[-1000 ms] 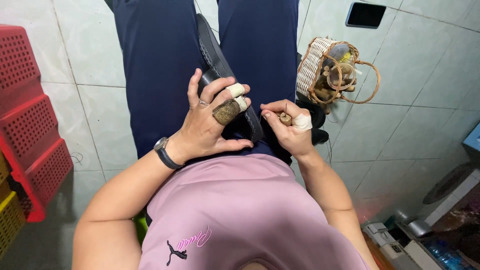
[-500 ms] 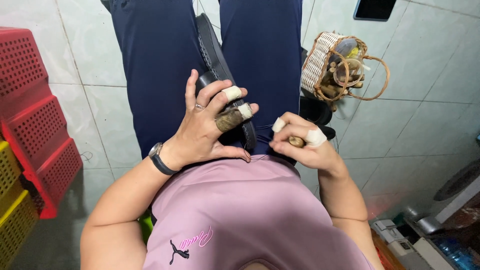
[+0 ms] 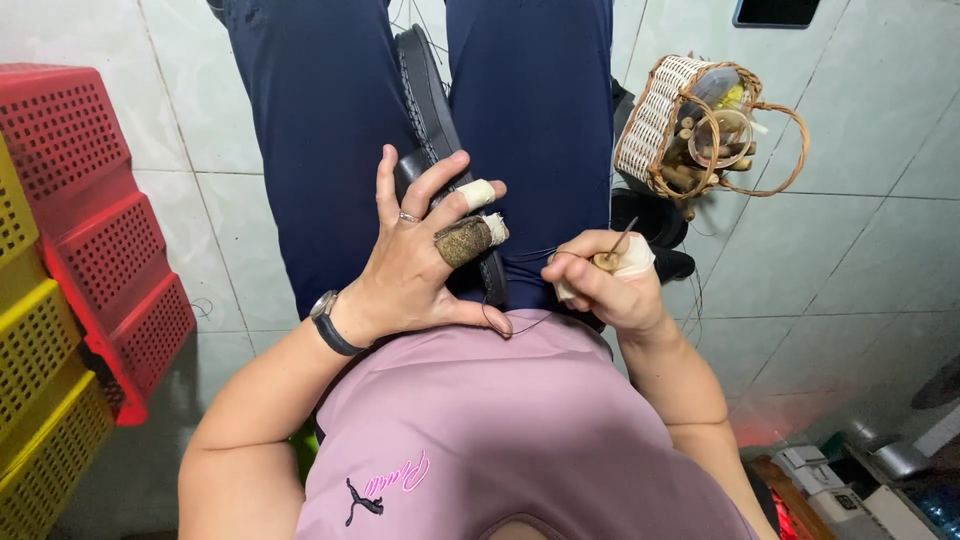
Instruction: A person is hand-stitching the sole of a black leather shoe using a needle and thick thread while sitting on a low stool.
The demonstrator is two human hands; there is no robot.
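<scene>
Currently the left hand point(image 3: 420, 270) lies spread over a black shoe point(image 3: 440, 150) clamped between the person's knees, fingers wide and pressing the heel end against the lap. Two of its fingers carry wraps: white tape on one, a brown leather sleeve on the next; a ring and a wristwatch point(image 3: 330, 322) also show. Just to that hand's right, the right hand point(image 3: 600, 285) is closed around a wooden-handled awl point(image 3: 612, 252), its thin metal point angled up and away; thumb and forefinger are taped white. A dark thread point(image 3: 520, 325) runs between the two hands. Beyond the right hand, a wicker basket point(image 3: 655, 125) of tools stands on the tiled floor. Left of the left hand: stacked red and yellow crates point(image 3: 90, 240).
</scene>
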